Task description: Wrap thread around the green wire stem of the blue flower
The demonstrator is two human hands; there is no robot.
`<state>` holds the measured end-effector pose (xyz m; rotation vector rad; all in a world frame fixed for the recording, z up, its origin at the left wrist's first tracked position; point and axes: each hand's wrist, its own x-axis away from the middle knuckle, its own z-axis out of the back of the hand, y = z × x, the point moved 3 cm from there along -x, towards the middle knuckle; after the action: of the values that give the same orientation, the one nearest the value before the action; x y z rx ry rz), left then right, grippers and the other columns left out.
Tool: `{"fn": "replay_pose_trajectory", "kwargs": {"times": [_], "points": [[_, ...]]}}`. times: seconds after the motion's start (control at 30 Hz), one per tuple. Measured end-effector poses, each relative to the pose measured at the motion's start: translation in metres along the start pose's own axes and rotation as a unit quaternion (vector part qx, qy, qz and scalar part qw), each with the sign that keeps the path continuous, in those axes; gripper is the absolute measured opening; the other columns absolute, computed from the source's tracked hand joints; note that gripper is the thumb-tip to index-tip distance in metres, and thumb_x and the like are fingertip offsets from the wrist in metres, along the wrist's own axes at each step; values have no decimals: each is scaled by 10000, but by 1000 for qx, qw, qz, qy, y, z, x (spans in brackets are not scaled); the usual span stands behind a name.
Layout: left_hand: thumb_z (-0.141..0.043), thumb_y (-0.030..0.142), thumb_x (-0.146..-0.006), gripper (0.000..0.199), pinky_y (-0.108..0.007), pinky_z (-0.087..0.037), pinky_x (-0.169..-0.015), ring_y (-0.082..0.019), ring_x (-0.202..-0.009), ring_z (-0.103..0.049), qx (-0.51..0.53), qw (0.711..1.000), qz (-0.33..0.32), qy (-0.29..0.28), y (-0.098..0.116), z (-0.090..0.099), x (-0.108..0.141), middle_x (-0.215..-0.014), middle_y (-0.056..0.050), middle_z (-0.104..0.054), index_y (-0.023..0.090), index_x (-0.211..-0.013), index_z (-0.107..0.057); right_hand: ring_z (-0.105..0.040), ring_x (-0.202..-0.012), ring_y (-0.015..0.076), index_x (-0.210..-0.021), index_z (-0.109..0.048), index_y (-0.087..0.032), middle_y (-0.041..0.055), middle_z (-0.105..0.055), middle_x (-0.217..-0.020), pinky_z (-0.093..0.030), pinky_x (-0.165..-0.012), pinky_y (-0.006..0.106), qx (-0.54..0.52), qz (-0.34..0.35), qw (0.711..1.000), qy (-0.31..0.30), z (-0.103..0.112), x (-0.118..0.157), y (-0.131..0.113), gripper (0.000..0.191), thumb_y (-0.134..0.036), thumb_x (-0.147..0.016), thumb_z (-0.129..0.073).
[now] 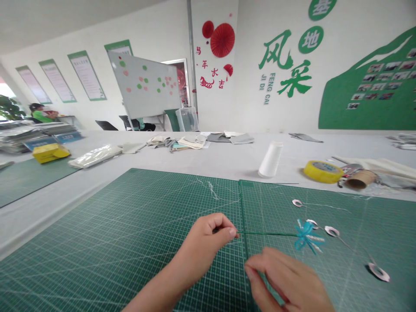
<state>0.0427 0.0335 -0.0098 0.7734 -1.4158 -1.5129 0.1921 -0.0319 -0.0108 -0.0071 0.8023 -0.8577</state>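
My left hand (208,238) is closed in a pinch on one end of a thin green stem (269,233). A small brown bit shows at its fingertips. The stem runs level to the right and ends in a blue looped flower (304,236) with whitish strands. Below the stem, my right hand (286,277) has thumb and forefinger pressed together; whatever they hold, if anything, I cannot make out. Near the flower lie pale oval rings on thin wires, among them one ring (332,231) to its right and another ring (379,273) farther right.
Green cutting mats (136,216) cover the near table. Behind them stand a white thread cone (271,159), a yellow tape roll (323,171) and a cardboard tube (360,179). Fabric scraps (191,142) lie farther back. At left are a yellow box (51,153) and a plastic-wrapped pack (95,156).
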Motion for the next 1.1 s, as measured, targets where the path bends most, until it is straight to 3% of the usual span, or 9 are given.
{"fn": "replay_pose_trajectory", "kwargs": {"times": [0.17, 0.43, 0.57, 0.67, 0.8, 1.1], "points": [[-551, 320, -835, 169, -235, -186, -469, -78, -468, -237, 19, 1000, 6, 2, 1, 0, 0, -560, 81, -347, 175, -751, -566, -561, -492, 109, -716, -577, -188, -9, -572, -558, -436, -487, 219, -9, -18, 1000, -12, -1, -2, 1, 202, -98, -862, -471], [-545, 314, -852, 180, -222, -198, -458, -68, -466, -256, 27, 999, -22, 5, -1, 0, 1, -559, 82, -343, 169, -745, -547, -520, -461, 98, -697, -567, -195, -30, -540, -535, -406, -472, 210, -16, -36, 999, -16, -2, -3, 1, 213, -117, -868, -468], [-546, 304, -862, 183, -213, -206, -446, -65, -460, -246, 51, 998, -26, 4, -1, -2, 1, -546, 92, -322, 179, -734, -508, -450, -442, 97, -663, -552, -208, -55, -479, -525, -352, -446, 212, -53, -99, 994, -16, -5, -3, 4, 234, -161, -875, -465], [-543, 292, -873, 199, -208, -204, -442, -60, -458, -227, 77, 996, -42, -2, 0, -2, 2, -560, 97, -309, 192, -722, -458, -366, -442, 105, -629, -542, -218, -75, -349, -511, -296, -438, 222, -112, -196, 974, -30, -12, 1, 13, 248, -233, -868, -478], [-540, 282, -878, 207, -208, -198, -449, -59, -466, -218, 86, 995, -56, -17, 1, -2, 3, -567, 95, -304, 189, -713, -454, -308, -497, 119, -598, -496, -219, -74, -277, -536, -261, -478, 241, -224, -312, 923, -22, -21, 5, 24, 267, -324, -843, -484], [-621, 289, -784, 171, -218, -161, -438, -47, -446, -232, 145, 986, 3, -81, 4, -7, 6, -572, 76, -401, 161, -697, -547, -281, -479, 105, -596, -565, -202, -67, -346, -532, -212, -429, 238, -318, -391, 864, -12, -26, 4, 43, 245, -362, -780, -594]]}}
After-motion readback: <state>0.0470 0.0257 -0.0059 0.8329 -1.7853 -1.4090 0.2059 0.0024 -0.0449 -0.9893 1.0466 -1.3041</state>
